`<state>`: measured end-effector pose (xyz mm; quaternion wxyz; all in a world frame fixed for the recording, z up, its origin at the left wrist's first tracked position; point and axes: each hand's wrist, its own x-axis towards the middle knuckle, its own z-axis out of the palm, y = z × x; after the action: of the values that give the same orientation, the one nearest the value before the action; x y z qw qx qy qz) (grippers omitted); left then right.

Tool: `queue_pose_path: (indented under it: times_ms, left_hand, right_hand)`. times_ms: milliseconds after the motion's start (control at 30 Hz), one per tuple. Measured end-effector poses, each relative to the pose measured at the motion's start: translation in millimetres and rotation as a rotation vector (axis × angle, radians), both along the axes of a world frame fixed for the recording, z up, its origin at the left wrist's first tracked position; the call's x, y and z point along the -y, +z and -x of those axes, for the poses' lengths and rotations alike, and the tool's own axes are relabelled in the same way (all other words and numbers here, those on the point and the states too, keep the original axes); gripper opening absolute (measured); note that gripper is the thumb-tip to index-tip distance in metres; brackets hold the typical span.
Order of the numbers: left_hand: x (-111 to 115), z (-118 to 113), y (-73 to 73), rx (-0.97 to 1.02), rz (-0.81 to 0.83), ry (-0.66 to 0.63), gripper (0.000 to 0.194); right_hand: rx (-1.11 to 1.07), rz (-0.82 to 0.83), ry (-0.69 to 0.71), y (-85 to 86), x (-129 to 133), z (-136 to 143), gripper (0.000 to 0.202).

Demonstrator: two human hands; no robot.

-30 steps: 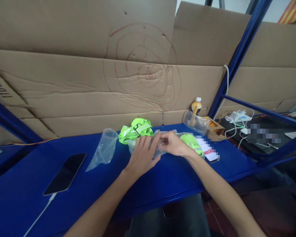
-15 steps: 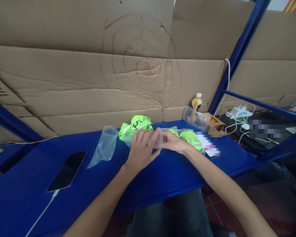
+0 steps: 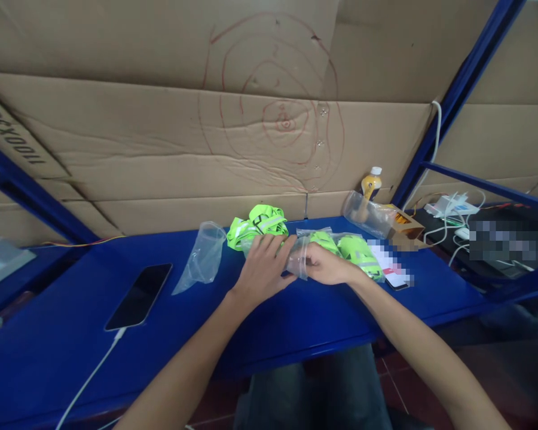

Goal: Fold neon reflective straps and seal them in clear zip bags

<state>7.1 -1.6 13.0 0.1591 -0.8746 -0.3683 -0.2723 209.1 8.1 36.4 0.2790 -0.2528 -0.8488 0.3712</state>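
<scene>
My left hand [image 3: 265,267] is bent over a clear plastic bag [image 3: 299,258], thumb below and fingers on top. At the bag's right-hand edge, my right hand [image 3: 329,264] pinches the film with curled fingers. Just behind my left hand lie folded neon-green fabric bundles [image 3: 257,227] with pale reflective stripes; its fingers hide part of the area in front of them. Beyond my right wrist are more neon-green bundles [image 3: 358,254] in clear bags. Another clear plastic bag [image 3: 202,257] lies flat to the left and looks empty.
On the blue table [image 3: 269,328] are a black phone [image 3: 140,295] with a white cable, a yellow-labelled bottle [image 3: 371,184], a clear bag [image 3: 368,216] and an open cardboard box [image 3: 406,227]. Cardboard [image 3: 161,131] walls the back; a blue post [image 3: 457,101] rises at right.
The camera has turned a little left, so everything appears farther right. Both hands stay at the bag; my left fingers are lower over it and more of its edge shows between the hands.
</scene>
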Motion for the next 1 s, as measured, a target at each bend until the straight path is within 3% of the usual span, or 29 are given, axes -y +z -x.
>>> queue_pose_path:
  times_ms: [167,367,533,700,800,833,900,967,1000]
  left_hand:
    - [2,-2,-3.6,0.064,-0.025,-0.042,0.078]
    - [3,-2,0.5,0.037,-0.160,-0.060,0.071]
    - [-7,3,-3.1,-0.007,-0.196,-0.095,0.072]
    - [-23,20,-4.1,0.076,-0.204,0.060,0.068]
    - [-32,35,1.6,0.179,-0.238,0.249,0.077]
    - [-34,40,4.2,0.209,-0.239,0.318,0.081]
    - [-36,47,9.6,0.239,-0.222,0.436,0.086]
    - [-36,51,14.4,0.218,-0.181,0.529,0.090]
    - [-35,52,16.2,0.199,-0.158,0.574,0.091]
  right_hand:
    - [0.015,-0.055,0.088,-6.4,-8,10,0.011]
    - [-0.142,0.011,0.075,-5.6,-17,9,0.049]
    - [-0.135,0.127,0.157,-10.0,-17,11,0.054]
    - [-0.165,0.201,0.087,14.0,-17,-10,0.040]
    - [-0.259,0.237,0.084,31.3,-43,-17,0.038]
    - [-0.269,0.195,0.034,33.3,-56,-14,0.041]
    - [-0.159,0.002,-0.216,30.2,-86,0,0.045]
    - [0.126,-0.193,-0.438,19.6,-114,22,0.070]
    - [0.178,-0.196,-0.453,13.3,-125,32,0.083]
